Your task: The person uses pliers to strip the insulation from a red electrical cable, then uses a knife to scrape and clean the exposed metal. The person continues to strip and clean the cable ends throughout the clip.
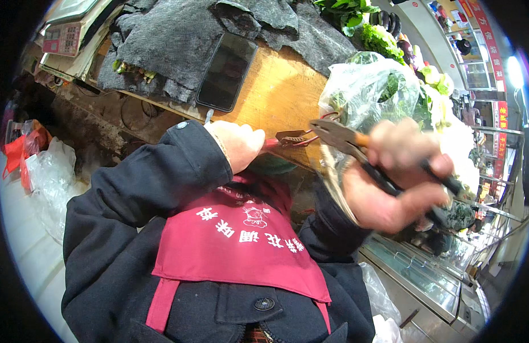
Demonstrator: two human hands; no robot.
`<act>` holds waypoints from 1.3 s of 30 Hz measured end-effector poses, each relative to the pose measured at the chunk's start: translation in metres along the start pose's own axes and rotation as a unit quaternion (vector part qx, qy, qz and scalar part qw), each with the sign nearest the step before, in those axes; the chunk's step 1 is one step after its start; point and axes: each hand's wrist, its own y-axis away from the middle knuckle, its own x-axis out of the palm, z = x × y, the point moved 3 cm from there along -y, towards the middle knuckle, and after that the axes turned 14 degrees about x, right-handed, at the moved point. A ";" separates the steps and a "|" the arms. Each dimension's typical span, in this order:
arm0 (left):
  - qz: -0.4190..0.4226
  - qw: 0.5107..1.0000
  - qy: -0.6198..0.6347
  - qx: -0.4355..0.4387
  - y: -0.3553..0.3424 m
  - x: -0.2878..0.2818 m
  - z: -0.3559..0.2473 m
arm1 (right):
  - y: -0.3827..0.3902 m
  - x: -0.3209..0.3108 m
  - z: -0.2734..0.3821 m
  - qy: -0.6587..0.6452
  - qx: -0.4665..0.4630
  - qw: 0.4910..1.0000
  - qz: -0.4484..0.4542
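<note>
Your two hands are working apart, each gripping something of its own in the head view. Your left hand is clamping its fingers around a red-handled tool, whose metal head is pointing right, toward the pliers. Your right hand, blurring in places, is wrapping around the pliers' dark handles. Their nose is sitting just beside the tool's metal head; you cannot tell from here whether they are biting on it. Both tools are hanging in front of your red apron, near the edge of the wooden table. Beyond your left hand, a dark phone is lying partly on grey cloth. Beyond the pliers, a clear plastic bag is resting near leafy greens.
</note>
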 end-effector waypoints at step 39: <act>0.055 0.647 0.722 -0.240 0.011 0.062 -0.003 | 0.067 -0.094 0.020 0.044 0.090 0.980 -0.173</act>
